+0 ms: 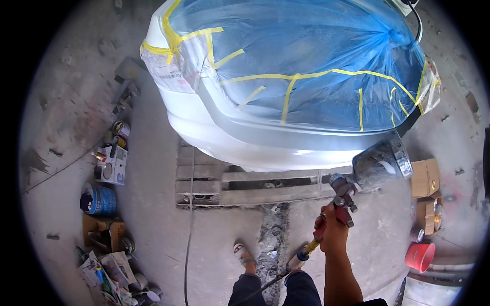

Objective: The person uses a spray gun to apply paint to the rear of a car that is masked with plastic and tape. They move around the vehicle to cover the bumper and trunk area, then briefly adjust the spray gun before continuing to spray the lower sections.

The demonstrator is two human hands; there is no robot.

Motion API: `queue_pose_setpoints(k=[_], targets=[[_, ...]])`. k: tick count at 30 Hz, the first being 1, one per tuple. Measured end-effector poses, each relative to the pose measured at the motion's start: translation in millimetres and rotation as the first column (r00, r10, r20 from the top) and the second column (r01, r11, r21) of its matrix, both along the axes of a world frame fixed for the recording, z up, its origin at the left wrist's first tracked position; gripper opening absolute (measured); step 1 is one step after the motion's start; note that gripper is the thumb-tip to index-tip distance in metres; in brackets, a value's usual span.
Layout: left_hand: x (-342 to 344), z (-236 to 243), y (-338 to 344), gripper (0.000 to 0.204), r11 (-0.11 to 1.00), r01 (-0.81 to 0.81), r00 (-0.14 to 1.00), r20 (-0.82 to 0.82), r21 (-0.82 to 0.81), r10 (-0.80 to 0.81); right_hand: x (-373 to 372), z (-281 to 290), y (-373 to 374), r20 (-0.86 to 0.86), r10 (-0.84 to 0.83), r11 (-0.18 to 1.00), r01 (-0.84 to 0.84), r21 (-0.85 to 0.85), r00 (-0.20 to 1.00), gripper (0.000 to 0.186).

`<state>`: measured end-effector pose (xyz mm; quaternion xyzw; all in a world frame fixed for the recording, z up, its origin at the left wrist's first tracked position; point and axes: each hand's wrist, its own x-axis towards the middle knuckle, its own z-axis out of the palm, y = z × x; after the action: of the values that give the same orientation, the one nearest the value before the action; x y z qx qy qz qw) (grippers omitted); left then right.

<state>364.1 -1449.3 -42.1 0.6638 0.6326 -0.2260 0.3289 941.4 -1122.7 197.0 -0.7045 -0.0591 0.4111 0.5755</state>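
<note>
My right hand (334, 232) is wrapped round the red handle of a paint spray gun (343, 196), held out in front of me. A dark, paint-smeared cup (377, 166) with a metal-coloured end sits tilted at the upper right of the gun. From the handle's lower end, a yellow fitting and a pale cylinder (297, 261) lead to a dark air hose. Beyond the gun stands a white car bumper (245, 148), close to the cup in the picture; the distance between them I cannot tell. My left hand is out of view.
Blue plastic sheeting (316, 56) with yellow tape covers the car above the bumper. A slotted floor grate (270, 194) and a rubble-filled channel (275, 229) lie below. Cans, boxes and a blue bucket (99, 199) line the left. Cardboard boxes (424, 178) and a red bucket (420, 256) stand right.
</note>
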Motion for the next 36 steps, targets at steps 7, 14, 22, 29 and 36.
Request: queue_pose_setpoints(k=[7, 14, 22, 29, 36], targets=[[3.9, 1.4, 4.4, 0.032, 1.0, -0.026, 0.999, 0.034, 0.005, 0.026, -3.3, 4.3, -0.9, 0.028, 0.014, 0.999, -0.013, -0.03, 0.999, 0.028], [2.5, 10.5, 6.1, 0.033, 1.0, 0.002, 1.0, 0.026, 0.019, -0.003, -64.0, -4.3, 50.6, -0.026, 0.316, 0.947, -0.314, 0.071, 0.948, 0.026], [4.8, 10.3, 12.6, 0.028, 1.0, -0.01, 0.999, 0.031, 0.007, 0.01, -49.5, 22.1, 72.8, -0.121, 0.394, 0.919, -0.387, 0.078, 0.911, 0.027], [19.7, -0.7, 22.3, 0.023, 0.999, -0.028, 0.998, 0.052, -0.021, 0.029, 36.3, 8.0, 16.3, -0.058, -0.003, 0.996, 0.008, 0.087, 0.998, 0.034], [35.8, -12.5, 22.4, 0.021, 0.998, -0.061, 0.995, 0.072, -0.031, 0.063, 84.8, 25.1, -25.0, 0.081, -0.197, 0.98, 0.196, 0.02, 0.977, 0.034]])
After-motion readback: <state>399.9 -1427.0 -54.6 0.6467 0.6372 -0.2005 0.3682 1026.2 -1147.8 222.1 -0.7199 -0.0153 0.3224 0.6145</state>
